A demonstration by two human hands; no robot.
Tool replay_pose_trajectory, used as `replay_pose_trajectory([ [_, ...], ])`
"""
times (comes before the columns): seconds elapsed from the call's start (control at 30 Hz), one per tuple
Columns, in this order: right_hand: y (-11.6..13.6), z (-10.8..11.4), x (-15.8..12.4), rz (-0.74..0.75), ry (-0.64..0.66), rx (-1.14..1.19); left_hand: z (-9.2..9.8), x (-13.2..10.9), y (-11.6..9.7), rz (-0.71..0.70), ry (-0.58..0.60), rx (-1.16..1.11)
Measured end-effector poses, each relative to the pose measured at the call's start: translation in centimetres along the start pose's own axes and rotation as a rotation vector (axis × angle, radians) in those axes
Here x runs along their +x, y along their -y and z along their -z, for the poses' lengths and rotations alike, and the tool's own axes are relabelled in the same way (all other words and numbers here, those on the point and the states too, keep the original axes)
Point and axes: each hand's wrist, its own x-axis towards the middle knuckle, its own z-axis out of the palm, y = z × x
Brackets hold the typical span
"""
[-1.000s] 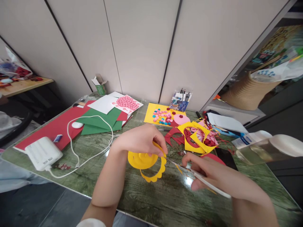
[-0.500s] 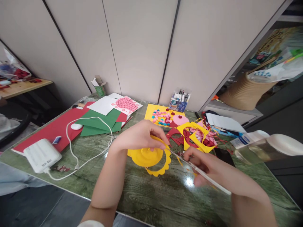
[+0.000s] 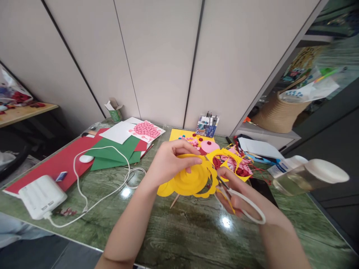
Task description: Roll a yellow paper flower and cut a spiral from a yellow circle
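My left hand [image 3: 175,162] pinches the upper edge of a yellow paper spiral [image 3: 193,181] with a scalloped outer rim, held above the table. My right hand [image 3: 238,192] is closed around scissors [image 3: 248,205] with white handles. Their blades lie at the right side of the spiral, close to its scalloped edge, and are partly hidden by my fingers. A thin yellow strip of paper [image 3: 228,201] hangs by my right fingers. Below the spiral a pointed wooden stick [image 3: 175,201] rests on the table.
Cut yellow paper scraps [image 3: 246,175] and a dark phone [image 3: 263,188] lie right of my hands, near a clear bottle with a white cap [image 3: 304,179]. Green paper [image 3: 112,153], a white power bank [image 3: 42,196] and its cable [image 3: 105,198] are on the left. Pens [image 3: 208,121] stand behind.
The spiral has risen and shifted right in my left hand, turning flatter toward me. The scissors have rotated so their handle loop shows. The wooden stick has come into sight below.
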Motion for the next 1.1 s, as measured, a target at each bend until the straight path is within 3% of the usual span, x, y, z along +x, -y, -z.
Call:
replay_pose_trajectory([
  [0.13,0.2,0.1,-0.1,0.045,0.004,0.019,-0.4,0.2,0.2,-0.013,-0.024,-0.057],
  [0.27,1.0,0.4,-0.7,-0.05,-0.02,-0.054,0.2,0.3,0.1,0.017,0.067,-0.017],
  [0.47,2.2,0.9,-1.4,-0.134,-0.046,-0.488,1.6,0.3,0.2,0.068,0.306,0.132],
  [0.57,2.5,1.4,-1.9,-0.18,-0.081,-0.707,2.0,0.2,0.3,0.068,0.335,0.181],
  [0.67,2.6,1.8,-2.5,-0.168,-0.121,-0.728,2.1,0.3,0.4,0.051,0.267,0.184],
  [0.73,2.6,1.8,-2.7,-0.145,-0.214,-0.654,2.0,0.5,0.5,0.023,0.153,0.166],
  [0.83,2.7,1.3,-2.3,0.03,-0.378,-0.429,1.8,0.7,0.7,-0.05,-0.043,0.086],
  [0.93,2.9,0.1,-1.8,0.198,-0.406,-0.1,1.7,1.0,1.1,-0.105,-0.186,-0.01],
  [1.0,3.0,-0.6,-1.7,0.143,-0.302,0.071,1.6,1.1,1.3,-0.125,-0.241,-0.039],
  [1.1,2.5,-0.9,-2.2,-0.017,-0.106,0.145,1.6,1.1,1.4,-0.146,-0.275,-0.07],
])
